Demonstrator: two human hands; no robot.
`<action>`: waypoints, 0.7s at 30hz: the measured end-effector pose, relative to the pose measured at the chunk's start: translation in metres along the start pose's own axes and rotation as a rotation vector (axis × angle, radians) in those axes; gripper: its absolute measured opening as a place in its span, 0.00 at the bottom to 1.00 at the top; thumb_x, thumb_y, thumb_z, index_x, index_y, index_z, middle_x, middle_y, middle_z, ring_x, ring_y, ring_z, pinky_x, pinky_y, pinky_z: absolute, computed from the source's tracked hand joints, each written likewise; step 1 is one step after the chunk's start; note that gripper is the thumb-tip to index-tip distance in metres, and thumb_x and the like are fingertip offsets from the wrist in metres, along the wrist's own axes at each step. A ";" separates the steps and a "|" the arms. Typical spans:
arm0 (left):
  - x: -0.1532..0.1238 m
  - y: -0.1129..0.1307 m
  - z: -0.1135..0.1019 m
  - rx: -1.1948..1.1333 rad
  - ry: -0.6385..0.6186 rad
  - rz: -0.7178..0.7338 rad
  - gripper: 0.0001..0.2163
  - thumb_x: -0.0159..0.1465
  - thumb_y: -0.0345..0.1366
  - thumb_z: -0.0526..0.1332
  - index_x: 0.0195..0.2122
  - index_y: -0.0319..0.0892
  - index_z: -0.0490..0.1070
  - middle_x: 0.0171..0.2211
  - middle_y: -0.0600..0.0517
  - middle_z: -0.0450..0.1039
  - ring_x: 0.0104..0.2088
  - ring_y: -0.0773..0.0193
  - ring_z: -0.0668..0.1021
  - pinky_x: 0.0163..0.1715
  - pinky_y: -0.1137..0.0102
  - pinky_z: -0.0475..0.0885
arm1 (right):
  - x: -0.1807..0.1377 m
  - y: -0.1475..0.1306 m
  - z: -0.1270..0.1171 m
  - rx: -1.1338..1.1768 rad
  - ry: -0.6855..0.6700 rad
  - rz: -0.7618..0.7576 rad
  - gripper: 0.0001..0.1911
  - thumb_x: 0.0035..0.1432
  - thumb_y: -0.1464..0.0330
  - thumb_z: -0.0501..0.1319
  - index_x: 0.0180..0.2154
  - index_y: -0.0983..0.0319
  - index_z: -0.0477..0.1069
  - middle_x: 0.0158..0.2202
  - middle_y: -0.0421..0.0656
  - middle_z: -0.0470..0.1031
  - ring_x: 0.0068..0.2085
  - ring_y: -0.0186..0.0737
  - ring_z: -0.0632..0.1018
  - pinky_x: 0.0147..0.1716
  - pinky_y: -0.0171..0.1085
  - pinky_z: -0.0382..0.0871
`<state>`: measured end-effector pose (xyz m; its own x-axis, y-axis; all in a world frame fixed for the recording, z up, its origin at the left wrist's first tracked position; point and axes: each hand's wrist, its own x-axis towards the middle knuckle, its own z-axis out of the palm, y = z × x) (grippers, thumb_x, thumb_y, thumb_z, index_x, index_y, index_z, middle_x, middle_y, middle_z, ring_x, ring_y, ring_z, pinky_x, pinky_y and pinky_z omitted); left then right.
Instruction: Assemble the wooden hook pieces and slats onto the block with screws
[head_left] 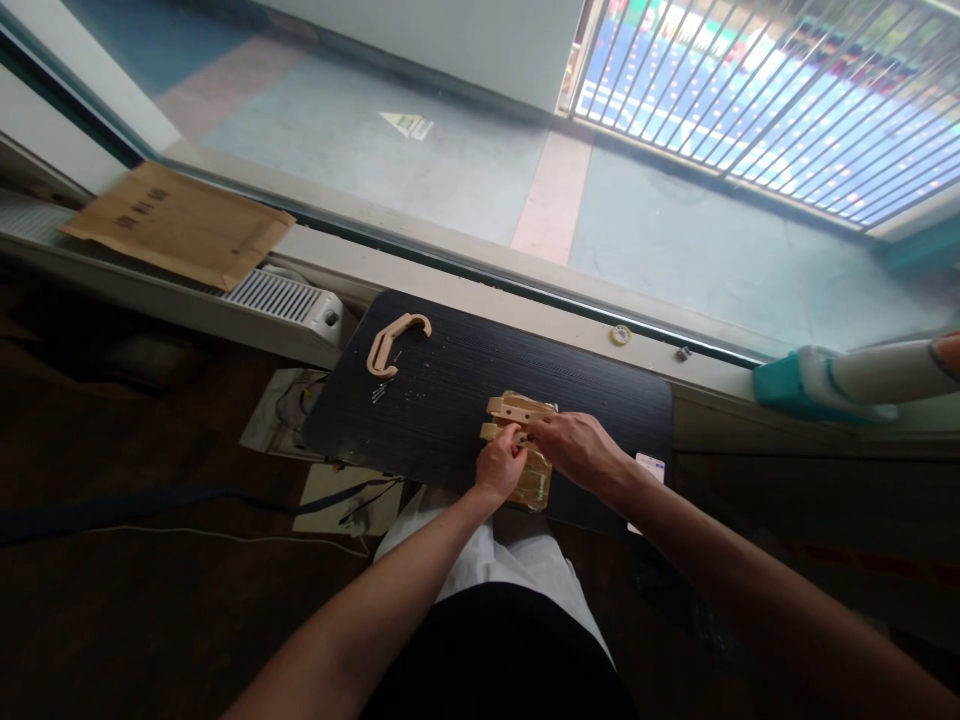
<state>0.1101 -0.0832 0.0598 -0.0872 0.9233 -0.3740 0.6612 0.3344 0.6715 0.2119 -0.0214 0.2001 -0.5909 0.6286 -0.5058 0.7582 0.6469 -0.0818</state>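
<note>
— Two hands at the near edge of the dark board [450, 390]?
— Both, side by side, almost touching. Left hand [501, 462] closed, thumb and fingertips pinched on the lower of the pale wooden bars [517, 407].
— And the right hand [574, 445]?
— Curled over the right end of the same bars, knuckles up. Impossible to tell whether gripping or only resting, with the fingertips hidden.
— Under the bars?
— Clear plastic packet [538, 487] with something brownish inside, flat on the board, partly beneath both hands.
— Elsewhere on the board?
— Curved wooden piece [397, 338] near the far left corner, well apart from the hands. Just beside it, a scatter of small metal pins [382, 390]. White card [649, 466] at the right edge, near the right wrist.
— Beyond the board?
— Window sill [465, 280] with a small tape roll [620, 334]. Further left, cardboard [176, 222] lying over a white radiator [281, 295]. Far right, a teal and white tube [825, 378].
</note>
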 end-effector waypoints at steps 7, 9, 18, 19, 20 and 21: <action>-0.001 0.001 -0.002 -0.025 -0.023 -0.021 0.07 0.62 0.36 0.55 0.39 0.46 0.70 0.30 0.54 0.75 0.33 0.66 0.76 0.32 0.74 0.64 | -0.004 -0.001 -0.004 0.023 -0.012 0.005 0.15 0.61 0.73 0.49 0.46 0.60 0.71 0.38 0.46 0.77 0.40 0.37 0.77 0.37 0.32 0.66; 0.000 0.002 -0.003 -0.008 -0.023 -0.013 0.07 0.62 0.36 0.54 0.39 0.46 0.70 0.30 0.54 0.75 0.32 0.66 0.76 0.31 0.74 0.63 | -0.005 0.000 -0.004 0.028 -0.011 0.010 0.15 0.61 0.73 0.49 0.44 0.60 0.71 0.39 0.46 0.77 0.39 0.37 0.77 0.37 0.31 0.66; 0.002 -0.002 0.001 0.033 0.005 0.021 0.09 0.64 0.37 0.52 0.39 0.45 0.71 0.31 0.52 0.76 0.32 0.66 0.76 0.29 0.74 0.62 | -0.002 -0.003 -0.002 0.038 -0.001 0.040 0.15 0.62 0.73 0.48 0.40 0.63 0.73 0.36 0.48 0.77 0.37 0.38 0.77 0.36 0.31 0.65; 0.002 -0.002 0.001 0.039 0.010 0.025 0.09 0.64 0.37 0.52 0.39 0.45 0.71 0.31 0.52 0.76 0.31 0.66 0.76 0.29 0.74 0.61 | -0.002 -0.004 -0.002 0.038 0.001 0.043 0.15 0.62 0.72 0.48 0.40 0.63 0.73 0.35 0.47 0.78 0.37 0.38 0.77 0.36 0.32 0.65; 0.002 -0.002 0.001 0.043 0.014 0.028 0.09 0.64 0.37 0.52 0.39 0.45 0.71 0.31 0.52 0.76 0.31 0.66 0.76 0.29 0.74 0.61 | -0.002 -0.004 -0.002 0.037 0.006 0.040 0.15 0.62 0.72 0.48 0.40 0.62 0.72 0.35 0.47 0.78 0.37 0.38 0.77 0.35 0.32 0.66; 0.002 -0.002 0.001 0.047 0.019 0.030 0.09 0.63 0.37 0.52 0.39 0.45 0.71 0.31 0.52 0.76 0.31 0.66 0.76 0.28 0.74 0.61 | -0.002 -0.003 -0.003 0.034 0.013 0.028 0.14 0.62 0.72 0.48 0.40 0.61 0.72 0.35 0.46 0.77 0.37 0.39 0.77 0.35 0.32 0.66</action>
<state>0.1093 -0.0825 0.0566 -0.0807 0.9364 -0.3416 0.6979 0.2978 0.6513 0.2099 -0.0238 0.2037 -0.5727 0.6519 -0.4970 0.7833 0.6139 -0.0974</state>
